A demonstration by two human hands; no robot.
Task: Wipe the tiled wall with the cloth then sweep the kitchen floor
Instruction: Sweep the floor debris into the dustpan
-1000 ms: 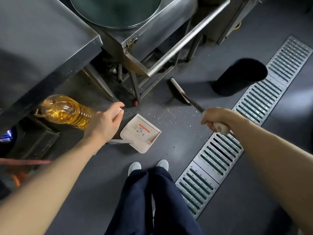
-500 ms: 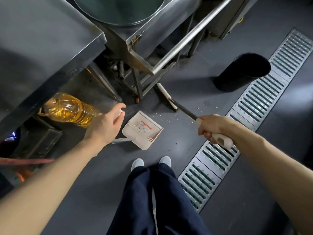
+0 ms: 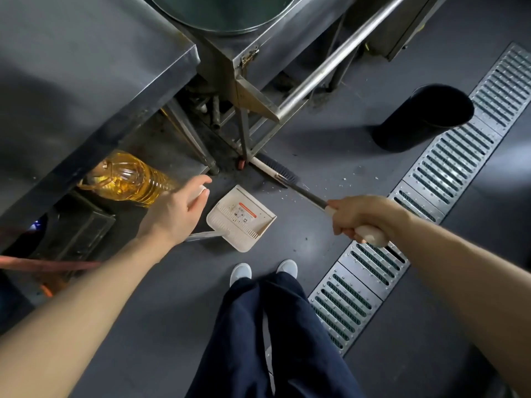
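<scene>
— What have you got in your right hand (image 3: 360, 218)?

— Your fingers are curled round the pale grip of the broom (image 3: 290, 183). The shaft is thin dark metal; it runs from your fist down to a cream head with dark bristles. That head lies on the grey floor (image 3: 330, 139), right at the foot of the steel stand's leg (image 3: 244, 133).

— And the left hand (image 3: 175, 215)?

— It grasps the top of the dustpan's upright handle, thumb over a white cap. The dustpan (image 3: 241, 218) is cream plastic with a comb-toothed edge and an orange-striped label inside. It sits flat on the floor, just ahead of your white shoes (image 3: 240, 272), its open mouth facing the broom head.

— Any dirt to see?

— Small white crumbs (image 3: 344, 179) lie scattered on the floor beside the bristles, between the dustpan and the metal drain grate (image 3: 448, 168). A black bin (image 3: 422, 116) stands at the grate's edge. A bottle of yellow oil (image 3: 126, 179) lies under the steel counter (image 3: 86, 67), near your left hand.
</scene>
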